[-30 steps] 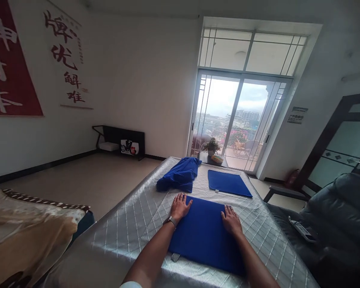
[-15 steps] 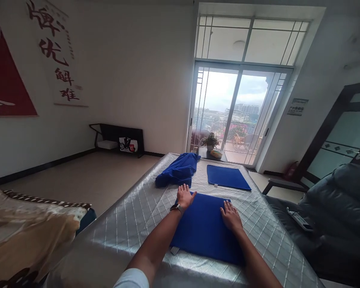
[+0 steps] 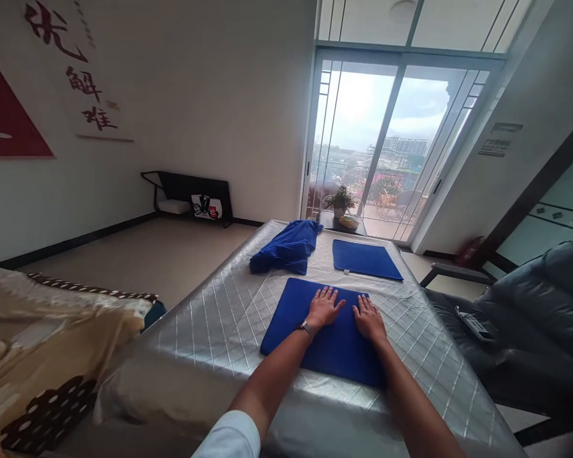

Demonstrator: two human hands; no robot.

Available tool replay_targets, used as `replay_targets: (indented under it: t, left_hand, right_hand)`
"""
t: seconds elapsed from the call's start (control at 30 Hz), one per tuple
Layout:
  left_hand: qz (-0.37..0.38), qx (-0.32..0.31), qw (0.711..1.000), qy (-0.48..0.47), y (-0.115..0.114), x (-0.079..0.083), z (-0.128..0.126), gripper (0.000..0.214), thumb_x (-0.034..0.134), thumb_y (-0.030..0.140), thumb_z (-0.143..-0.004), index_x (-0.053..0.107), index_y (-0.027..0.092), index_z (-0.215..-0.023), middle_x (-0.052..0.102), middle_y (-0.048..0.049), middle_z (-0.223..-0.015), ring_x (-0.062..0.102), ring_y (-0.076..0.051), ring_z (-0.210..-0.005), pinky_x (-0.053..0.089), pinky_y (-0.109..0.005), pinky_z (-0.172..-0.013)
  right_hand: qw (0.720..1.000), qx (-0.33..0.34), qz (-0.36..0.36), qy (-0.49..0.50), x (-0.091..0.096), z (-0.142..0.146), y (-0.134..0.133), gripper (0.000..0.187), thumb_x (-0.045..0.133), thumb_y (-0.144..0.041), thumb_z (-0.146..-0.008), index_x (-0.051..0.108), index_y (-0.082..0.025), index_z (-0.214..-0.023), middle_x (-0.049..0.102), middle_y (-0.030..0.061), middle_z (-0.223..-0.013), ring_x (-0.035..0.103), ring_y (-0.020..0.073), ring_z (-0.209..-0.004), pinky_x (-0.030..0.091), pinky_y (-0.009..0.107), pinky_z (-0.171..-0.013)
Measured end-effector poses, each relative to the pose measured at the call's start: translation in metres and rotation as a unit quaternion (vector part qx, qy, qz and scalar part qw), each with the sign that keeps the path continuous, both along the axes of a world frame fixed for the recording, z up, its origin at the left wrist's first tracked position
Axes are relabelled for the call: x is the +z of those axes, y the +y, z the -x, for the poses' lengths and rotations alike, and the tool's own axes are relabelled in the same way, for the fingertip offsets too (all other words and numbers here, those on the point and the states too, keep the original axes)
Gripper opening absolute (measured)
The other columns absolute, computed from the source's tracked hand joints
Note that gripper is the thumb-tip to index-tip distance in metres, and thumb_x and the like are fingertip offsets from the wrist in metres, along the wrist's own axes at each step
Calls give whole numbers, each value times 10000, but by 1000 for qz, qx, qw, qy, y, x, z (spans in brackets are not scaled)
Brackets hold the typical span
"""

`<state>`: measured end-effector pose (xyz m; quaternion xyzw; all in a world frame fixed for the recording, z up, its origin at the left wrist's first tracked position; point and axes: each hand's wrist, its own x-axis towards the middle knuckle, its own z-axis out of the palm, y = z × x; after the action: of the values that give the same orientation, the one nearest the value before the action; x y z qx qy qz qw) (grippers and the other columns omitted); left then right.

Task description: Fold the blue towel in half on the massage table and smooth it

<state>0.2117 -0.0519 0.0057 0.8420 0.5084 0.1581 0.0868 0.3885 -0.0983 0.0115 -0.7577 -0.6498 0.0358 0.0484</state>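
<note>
A flat, squared blue cloth (image 3: 286, 324) lies on the silver quilted table cover (image 3: 210, 324), close to me. My left hand (image 3: 323, 308) rests palm down on its upper middle, fingers stretched out, a watch on the wrist. Near the cloth's right edge, my right hand (image 3: 369, 318) also lies flat with fingers extended. Beyond them is a second flat blue cloth (image 3: 367, 259) with a small white tag on its near edge. To its left sits a crumpled blue cloth (image 3: 289, 247) in a loose heap. Neither hand touches these two.
A dark padded armchair (image 3: 544, 318) with a phone-like device (image 3: 475, 326) stands on the right. Patterned fabric (image 3: 62, 343) is draped at the left. Past the table's far end, a potted plant (image 3: 341, 202) stands on a small table before glass sliding doors (image 3: 363, 146).
My left hand has slid right from the cloth's left edge to its middle, closer to my right hand. The camera view has tilted down.
</note>
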Motion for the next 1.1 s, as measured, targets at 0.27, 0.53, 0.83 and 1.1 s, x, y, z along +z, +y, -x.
replay_targets:
  t: [0.27, 0.53, 0.83, 1.1]
  left_hand:
    - [17, 182, 982, 54, 33, 0, 111, 723, 185, 564, -1028, 341, 107, -1566, 291, -148, -1643, 232, -277, -1526, 140, -439, -1248]
    - [27, 211, 975, 62, 41, 11, 106, 775, 217, 592, -1011, 387, 38, -1525, 360, -217, -1595, 272, -335, -1506, 152, -479, -1232]
    - [-14, -105, 994, 35, 14, 24, -45, 708, 164, 550, -1046, 409, 83, -1518, 357, -158, -1613, 270, -249, -1514, 197, -402, -1236]
    - [0, -57, 998, 16, -1, -4, -51, 642, 180, 537, -1051, 366, 183, -1553, 365, -123, -1617, 264, -242, -1517, 201, -464, -1236]
  right_hand:
    - [1000, -2, -4, 20, -3, -1, 3, 679, 176, -465, -1020, 232, -127, -1607, 192, 47, -1683, 129, 181, -1549, 68, 362, -1247]
    - [1000, -3, -7, 21, 0, 1, 1, 679, 193, -469, -1022, 233, -127, -1607, 198, 55, -1682, 135, 185, -1548, 62, 356, -1245]
    - [1000, 11, -2, 9, -2, -2, -1, 657, 235, -411, -1017, 230, -123, -1607, 181, 66, -1685, 130, 198, -1549, 89, 370, -1245]
    - [1000, 12, -12, 7, -3, -3, -2, 638, 233, -386, -1019, 258, -121, -1600, 211, 67, -1677, 165, 206, -1543, 124, 376, -1243]
